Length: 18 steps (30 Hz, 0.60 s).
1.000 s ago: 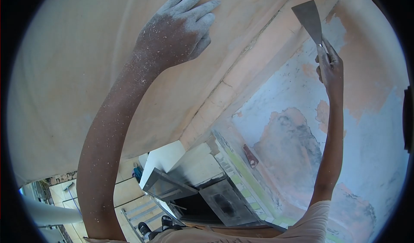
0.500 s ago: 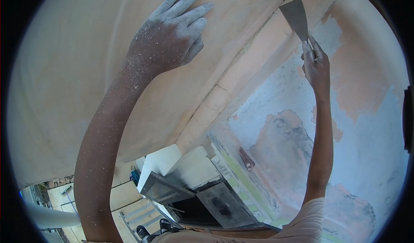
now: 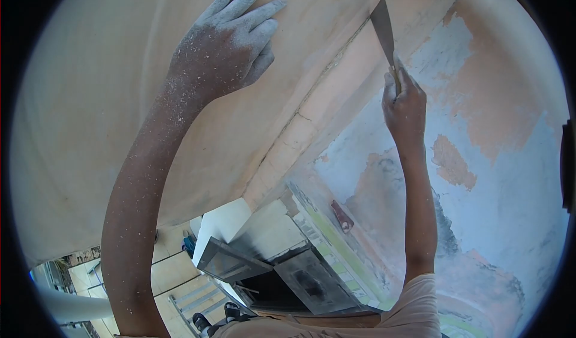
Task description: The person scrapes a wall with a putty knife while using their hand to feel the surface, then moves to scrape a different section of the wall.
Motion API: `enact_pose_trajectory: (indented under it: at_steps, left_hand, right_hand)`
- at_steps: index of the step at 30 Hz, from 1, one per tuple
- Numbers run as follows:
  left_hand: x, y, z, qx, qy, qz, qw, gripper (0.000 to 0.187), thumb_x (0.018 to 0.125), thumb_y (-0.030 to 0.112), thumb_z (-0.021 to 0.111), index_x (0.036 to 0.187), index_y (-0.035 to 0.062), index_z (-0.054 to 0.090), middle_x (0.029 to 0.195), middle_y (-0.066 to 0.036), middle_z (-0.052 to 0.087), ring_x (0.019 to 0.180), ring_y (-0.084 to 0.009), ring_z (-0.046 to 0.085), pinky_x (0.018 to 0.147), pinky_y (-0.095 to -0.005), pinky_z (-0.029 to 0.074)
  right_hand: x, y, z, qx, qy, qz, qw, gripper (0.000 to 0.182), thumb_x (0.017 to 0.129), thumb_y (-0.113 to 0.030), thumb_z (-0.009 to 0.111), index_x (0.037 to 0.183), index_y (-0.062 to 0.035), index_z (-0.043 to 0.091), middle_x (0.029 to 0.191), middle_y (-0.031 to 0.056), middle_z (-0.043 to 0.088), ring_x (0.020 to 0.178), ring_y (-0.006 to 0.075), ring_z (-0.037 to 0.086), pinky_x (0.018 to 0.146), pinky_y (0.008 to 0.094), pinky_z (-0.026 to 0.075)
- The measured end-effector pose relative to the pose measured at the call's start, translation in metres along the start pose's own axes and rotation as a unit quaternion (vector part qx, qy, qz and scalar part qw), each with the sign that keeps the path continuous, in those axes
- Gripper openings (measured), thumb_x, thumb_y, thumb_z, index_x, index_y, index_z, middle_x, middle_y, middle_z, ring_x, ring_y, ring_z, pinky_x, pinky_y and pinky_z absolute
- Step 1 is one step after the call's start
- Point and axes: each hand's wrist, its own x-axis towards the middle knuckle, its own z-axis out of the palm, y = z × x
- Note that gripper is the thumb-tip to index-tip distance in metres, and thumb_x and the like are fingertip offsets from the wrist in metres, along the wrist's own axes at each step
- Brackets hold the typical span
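My left hand (image 3: 231, 41), coated in white dust, lies against the beige surface (image 3: 198, 134) at the upper left, fingers stretched out and pointing up, holding nothing. In my right hand (image 3: 404, 98) is a putty knife (image 3: 384, 29) with a wide grey blade, gripped by its handle. The blade's upper corner is at the dark crack (image 3: 327, 69) that runs along the edge between the beige surface and the pinkish band. Patches of pink show through the white paint on the wall (image 3: 492, 200) at the right.
Below are a cabinet with an open door (image 3: 231, 261), a white panel (image 3: 225, 221) and a ladder (image 3: 198, 299) beside my sandalled feet. A dark red tool (image 3: 342, 217) lies on the ledge by the wall. A pale pipe (image 3: 72, 303) is at the lower left.
My right hand has moved left with the putty knife, bringing its blade to the crack and turning it more edge-on. My left hand has shifted slightly left.
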Motion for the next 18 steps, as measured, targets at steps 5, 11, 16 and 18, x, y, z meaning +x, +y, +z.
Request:
enact_pose_trajectory:
  at_steps: [5,11,16,18]
  left_hand:
    - [-0.004,-0.003,0.014,0.036,0.032,-0.007,0.999,0.022,0.077,0.015,0.063,0.096,0.0036,0.064,0.124,-0.007,0.057,0.127,-0.0258,0.043,0.107,-0.0454,0.035]
    - [0.001,-0.003,0.003,0.012,0.002,0.014,1.0,0.028,0.075,0.021,0.065,0.09,-0.0028,0.062,0.116,-0.016,0.06,0.124,-0.0332,0.045,0.103,-0.0498,0.037]
    - [0.001,-0.003,0.006,0.021,0.017,0.014,1.0,0.026,0.075,0.021,0.065,0.086,-0.0023,0.062,0.117,-0.016,0.059,0.124,-0.0337,0.045,0.103,-0.0501,0.037]
    - [0.001,-0.002,0.004,0.02,0.013,0.015,1.0,0.026,0.075,0.022,0.065,0.086,-0.0022,0.062,0.117,-0.016,0.059,0.124,-0.034,0.045,0.103,-0.0502,0.037]
  right_hand:
    - [-0.026,0.001,-0.014,0.102,-0.016,-0.03,0.994,0.038,0.085,-0.004,0.057,0.123,-0.0018,0.056,0.077,0.0209,0.062,0.07,0.0325,0.062,0.064,0.0415,0.049]
    - [0.002,-0.008,0.002,-0.022,-0.029,0.027,0.999,0.035,0.087,-0.004,0.055,0.122,0.0006,0.056,0.097,0.0249,0.065,0.085,0.0359,0.065,0.07,0.0387,0.052]
    - [-0.037,0.007,0.001,0.128,-0.014,-0.023,0.991,0.042,0.084,-0.005,0.06,0.125,-0.0007,0.054,0.083,0.0206,0.065,0.072,0.0336,0.063,0.067,0.0399,0.052]
    - [-0.02,0.012,-0.001,0.109,0.027,-0.005,0.994,0.042,0.082,-0.003,0.06,0.124,-0.0005,0.055,0.088,0.0213,0.065,0.075,0.0332,0.064,0.068,0.0391,0.051]
